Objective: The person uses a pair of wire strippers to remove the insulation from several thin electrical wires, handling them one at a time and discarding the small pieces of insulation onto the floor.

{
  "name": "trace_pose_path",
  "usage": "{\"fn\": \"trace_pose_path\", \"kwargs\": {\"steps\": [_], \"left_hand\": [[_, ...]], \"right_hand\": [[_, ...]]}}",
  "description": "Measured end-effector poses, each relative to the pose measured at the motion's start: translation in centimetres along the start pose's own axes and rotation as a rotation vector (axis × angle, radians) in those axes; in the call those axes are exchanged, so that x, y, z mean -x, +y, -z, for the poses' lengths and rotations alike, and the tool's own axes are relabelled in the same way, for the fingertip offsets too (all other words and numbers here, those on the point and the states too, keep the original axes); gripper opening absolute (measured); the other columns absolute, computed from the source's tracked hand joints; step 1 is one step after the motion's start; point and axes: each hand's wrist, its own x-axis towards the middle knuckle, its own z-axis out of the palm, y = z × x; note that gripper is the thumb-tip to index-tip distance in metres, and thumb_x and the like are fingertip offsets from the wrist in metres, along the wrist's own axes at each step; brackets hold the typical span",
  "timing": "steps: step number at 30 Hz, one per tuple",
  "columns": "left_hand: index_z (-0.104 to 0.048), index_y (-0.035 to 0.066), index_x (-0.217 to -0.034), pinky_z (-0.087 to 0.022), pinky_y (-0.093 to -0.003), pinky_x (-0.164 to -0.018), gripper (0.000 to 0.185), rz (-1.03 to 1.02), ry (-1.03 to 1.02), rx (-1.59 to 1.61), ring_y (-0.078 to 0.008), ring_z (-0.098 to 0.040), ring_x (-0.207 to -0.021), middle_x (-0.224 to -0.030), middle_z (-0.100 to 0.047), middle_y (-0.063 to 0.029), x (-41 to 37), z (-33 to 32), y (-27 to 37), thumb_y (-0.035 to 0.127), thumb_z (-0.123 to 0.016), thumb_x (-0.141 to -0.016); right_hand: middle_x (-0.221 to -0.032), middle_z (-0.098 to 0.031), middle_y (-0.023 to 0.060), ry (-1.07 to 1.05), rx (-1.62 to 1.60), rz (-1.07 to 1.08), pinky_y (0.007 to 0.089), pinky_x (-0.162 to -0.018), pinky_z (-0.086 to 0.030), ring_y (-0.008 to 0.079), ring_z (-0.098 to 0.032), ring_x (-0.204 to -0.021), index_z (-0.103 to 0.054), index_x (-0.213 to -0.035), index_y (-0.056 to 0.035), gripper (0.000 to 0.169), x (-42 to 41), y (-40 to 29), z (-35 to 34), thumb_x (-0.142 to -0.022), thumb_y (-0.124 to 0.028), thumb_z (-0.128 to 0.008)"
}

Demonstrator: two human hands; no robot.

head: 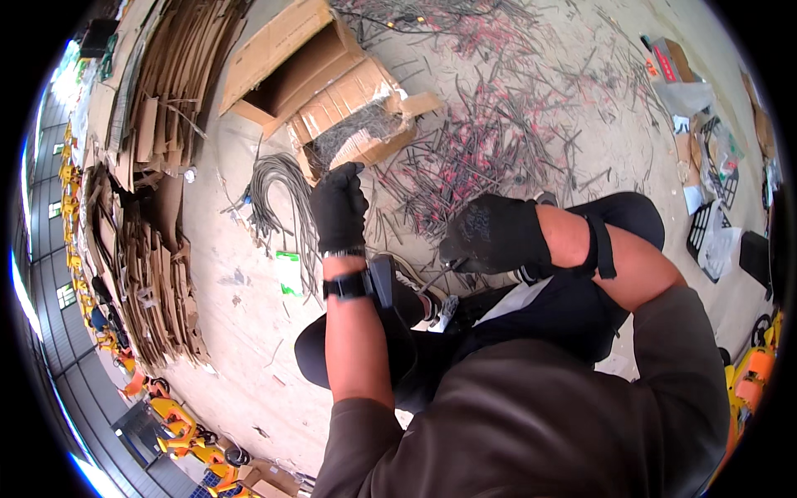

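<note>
My left hand (pixel 339 208), in a black work glove, is raised with its fingers curled, over the near corner of an open cardboard box (pixel 345 103) in the view. Whether it touches the box or pinches something is hidden. Inside this box lies a tangle of fine dark strands (pixel 358 127). Just left of the hand, a looped bundle of grey cables (pixel 280 180) rests on the floor. My right hand (pixel 495 233), gloved too, is closed around a thin grey length, apparently cable (pixel 441 272), which slants down toward my shoe. Beyond it spreads a heap of cut black and red cable pieces (pixel 448 168).
A taller open cardboard box (pixel 274 68) stands behind. Flattened cardboard stacks (pixel 149 267) line the left side. A green-and-white packet (pixel 288 274) lies on the concrete floor. Black plastic crates (pixel 703 239) and clear plastic bags sit at right. Yellow machines (pixel 177 420) stand farther off.
</note>
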Motion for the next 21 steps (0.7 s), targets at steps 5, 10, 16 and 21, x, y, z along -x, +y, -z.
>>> {"fn": "trace_pose_path", "kwargs": {"steps": [5, 10, 16, 21], "left_hand": [[-0.073, 0.005, -0.089, -0.033, -0.0257, -0.038, 0.013, 0.317, 0.123, 0.417, -0.0090, -0.043, -0.042, -0.060, -0.051, 0.0025, -7.9, -0.6, -2.2, 0.016, -0.066, -0.087], [-0.073, 0.005, -0.083, -0.031, -0.0271, -0.036, 0.044, 0.477, 0.126, 0.240, -0.0115, -0.042, -0.039, -0.054, -0.047, 0.0023, -12.9, -1.1, -5.1, 0.045, -0.060, -0.098], [-0.072, 0.006, -0.100, -0.033, -0.0281, -0.037, 0.035, 0.415, 0.154, 0.350, -0.0125, -0.041, -0.040, -0.058, -0.050, -0.0002, -14.4, -0.9, -8.7, 0.034, -0.052, -0.100], [-0.067, 0.005, -0.112, -0.034, -0.0274, -0.040, 0.030, 0.462, 0.059, 0.430, -0.0123, -0.041, -0.044, -0.062, -0.046, 0.0010, -13.0, -0.1, -6.9, 0.020, -0.047, -0.096]], "right_hand": [[-0.082, -0.067, 0.0121, 0.054, -0.039, 0.021, 0.0460, -0.069, -0.054, 0.0340, -0.068, -0.080, -0.066, -0.090, -0.0128, 0.013, 0.9, 0.2, 1.4, -0.082, -0.022, -0.064], [-0.079, -0.064, 0.0105, 0.065, -0.116, -0.015, 0.0446, -0.067, -0.054, 0.0316, -0.068, -0.076, -0.066, -0.091, -0.0129, 0.014, 1.4, 0.5, 1.2, -0.081, -0.022, -0.063], [-0.080, -0.064, 0.0082, 0.059, -0.089, -0.014, 0.0426, -0.064, -0.054, 0.0293, -0.066, -0.073, -0.067, -0.102, -0.0107, 0.027, 1.4, 0.8, 1.6, -0.077, -0.020, -0.069], [-0.081, -0.064, 0.0087, 0.047, -0.089, -0.050, 0.0423, -0.066, -0.054, 0.0296, -0.066, -0.074, -0.067, -0.102, -0.0104, 0.026, 1.5, 1.3, 1.2, -0.079, -0.022, -0.069]]}}
